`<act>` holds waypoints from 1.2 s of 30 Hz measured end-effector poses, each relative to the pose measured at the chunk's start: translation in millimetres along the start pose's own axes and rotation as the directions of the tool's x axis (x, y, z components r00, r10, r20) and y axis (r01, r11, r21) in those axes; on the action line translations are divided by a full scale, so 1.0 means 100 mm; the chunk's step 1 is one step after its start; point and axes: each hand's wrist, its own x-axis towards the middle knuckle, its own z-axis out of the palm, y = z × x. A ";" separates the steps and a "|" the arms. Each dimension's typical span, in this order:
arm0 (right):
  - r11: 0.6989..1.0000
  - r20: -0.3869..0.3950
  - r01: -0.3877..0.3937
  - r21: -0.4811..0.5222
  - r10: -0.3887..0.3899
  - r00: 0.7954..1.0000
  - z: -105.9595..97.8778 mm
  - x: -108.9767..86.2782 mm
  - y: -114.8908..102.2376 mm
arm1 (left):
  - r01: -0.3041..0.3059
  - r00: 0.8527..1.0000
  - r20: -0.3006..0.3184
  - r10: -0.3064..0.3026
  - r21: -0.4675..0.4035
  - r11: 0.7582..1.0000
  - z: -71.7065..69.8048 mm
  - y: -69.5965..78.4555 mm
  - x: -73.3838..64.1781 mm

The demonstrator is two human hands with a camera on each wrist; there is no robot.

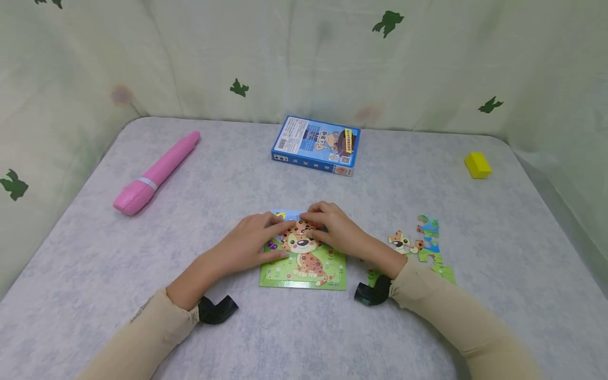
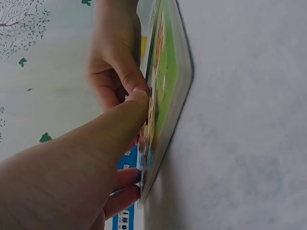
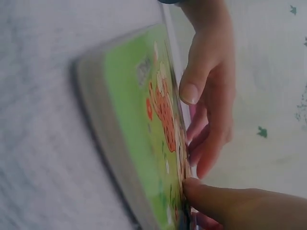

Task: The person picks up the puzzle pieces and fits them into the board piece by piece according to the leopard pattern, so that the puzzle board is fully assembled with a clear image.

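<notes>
A jigsaw puzzle board [image 1: 304, 282] with a spotted leopard cub on green ground lies flat on the table. My right hand [image 1: 338, 227] is over its upper right, fingers bent, thumb and forefinger pinching a spotted puzzle piece [image 1: 310, 226] at the cub's head. From the left, my left hand [image 1: 252, 240] rests on the board with its fingers fairly straight, forefinger near the head and thumb lower down. In the right wrist view my right thumb [image 3: 194, 188] touches the picture surface; the fingers behind it are mostly hidden.
Several loose puzzle pieces [image 1: 429, 248] lie right of the board, partly behind my right forearm. A blue box [image 1: 315, 143] stands at the back. A pink padded stick [image 1: 159, 174] lies at the left, and a yellow block [image 1: 477, 165] sits far right.
</notes>
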 end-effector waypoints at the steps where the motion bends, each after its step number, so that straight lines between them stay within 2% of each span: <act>1: 1.000 0.004 -0.003 0.012 0.003 1.000 0.00 0.00 0.00 | -0.004 1.000 0.008 0.004 0.009 1.000 -0.01 0.00 0.01; 5: 0.999 0.038 -0.046 -0.003 0.046 0.998 -0.01 0.02 -0.02 | -0.003 0.999 0.038 0.002 0.029 1.000 -0.04 0.02 0.04; 10: 0.994 0.106 -0.103 -0.038 0.107 0.989 -0.04 0.01 -0.07 | -0.002 0.999 0.034 0.001 0.022 1.000 -0.03 0.01 0.03; 13: 0.990 0.135 -0.139 -0.010 0.139 0.981 -0.06 -0.02 -0.08 | -0.006 1.000 0.023 0.006 0.018 1.000 -0.02 0.00 0.03; 16: 0.983 0.120 -0.177 0.051 0.170 0.978 -0.11 -0.07 -0.10 | -0.010 1.000 0.013 0.010 0.018 1.000 -0.01 0.00 0.04; 20: 0.973 0.031 -0.175 0.152 0.172 0.985 -0.25 -0.20 -0.14 | -0.008 1.000 0.008 0.008 0.018 1.000 0.01 -0.01 0.04; 24: 0.972 -0.110 -0.126 0.196 0.150 0.983 -0.46 -0.41 -0.13 | -0.003 1.000 0.008 0.003 0.014 1.000 0.01 -0.01 0.04; 27: 0.979 -0.235 -0.096 0.180 0.137 0.962 -0.62 -0.60 -0.07 | -0.002 1.000 0.005 0.002 0.012 1.000 0.02 -0.01 0.04; 30: 0.984 -0.334 -0.105 0.142 0.148 0.931 -0.77 -0.80 0.02 | -0.004 1.000 0.001 0.004 0.013 1.000 0.03 -0.01 0.04; 36: 0.978 -0.436 -0.195 0.079 0.210 0.875 -0.94 -1.17 0.25 | -0.006 1.000 0.000 0.006 0.020 1.000 0.04 -0.02 0.04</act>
